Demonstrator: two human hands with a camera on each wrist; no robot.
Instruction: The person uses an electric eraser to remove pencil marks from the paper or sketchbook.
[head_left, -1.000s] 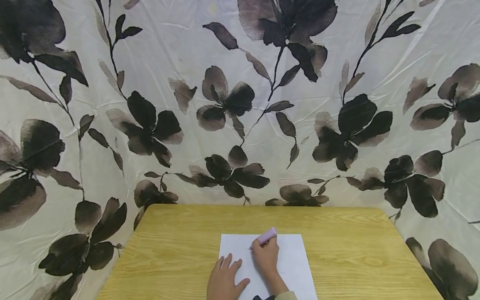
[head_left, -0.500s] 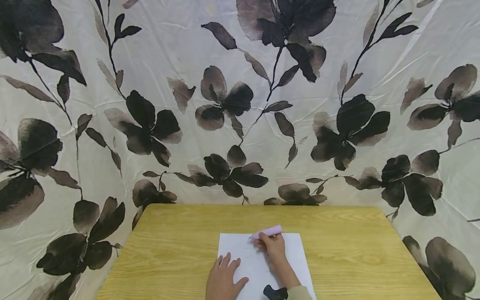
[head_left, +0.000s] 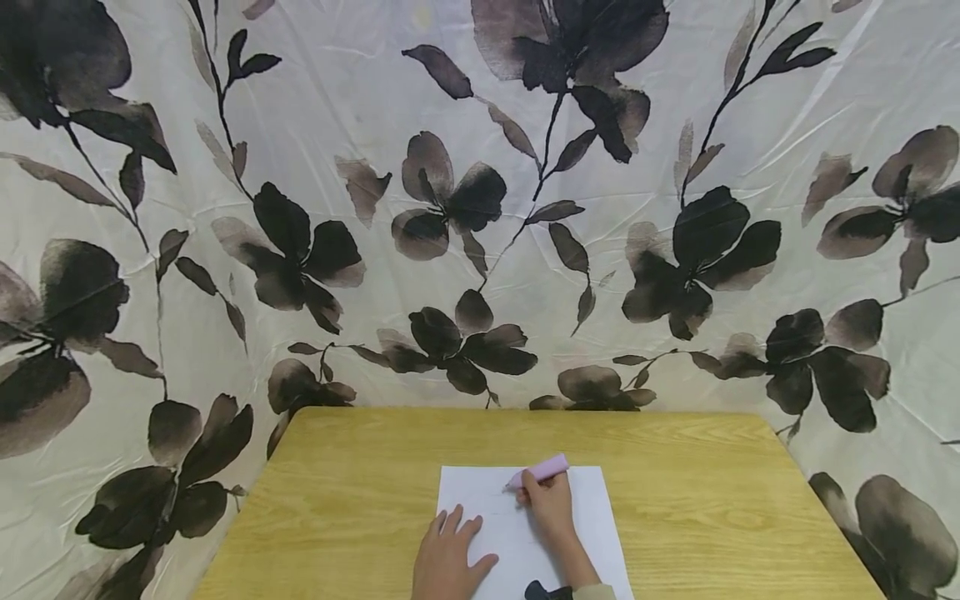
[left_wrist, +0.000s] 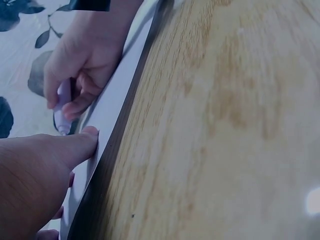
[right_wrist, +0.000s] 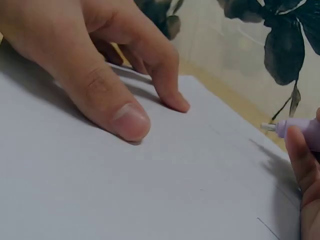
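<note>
A thick lilac pen-shaped tool (head_left: pixel 553 465) with a narrow silvery tip is pinched in my right hand (head_left: pixel 553 507). Its tip is over the upper part of a white sheet of paper (head_left: pixel 513 550), pointing left; contact is hard to judge. In the right wrist view the tool (right_wrist: pixel 305 132) shows at the right edge, beside a few short thin dark lines on the paper (right_wrist: pixel 150 200). My left hand (head_left: pixel 447 557) rests on the sheet's left side with fingers spread. The left wrist view has its thumb near the paper's edge, beyond it the right hand (left_wrist: pixel 85 55).
The sheet lies on a yellow wood-grain table (head_left: pixel 345 500) with rounded back corners. A pale cloth with dark flowers (head_left: pixel 585 333) hangs behind and at both sides. Something black (head_left: pixel 549 591) sits at the right wrist, next to a beige sleeve (head_left: pixel 594 592).
My right hand has shifted right, and the tool has tilted flatter; in the last half second its tip has come slightly down the page. The left hand stays in place.
</note>
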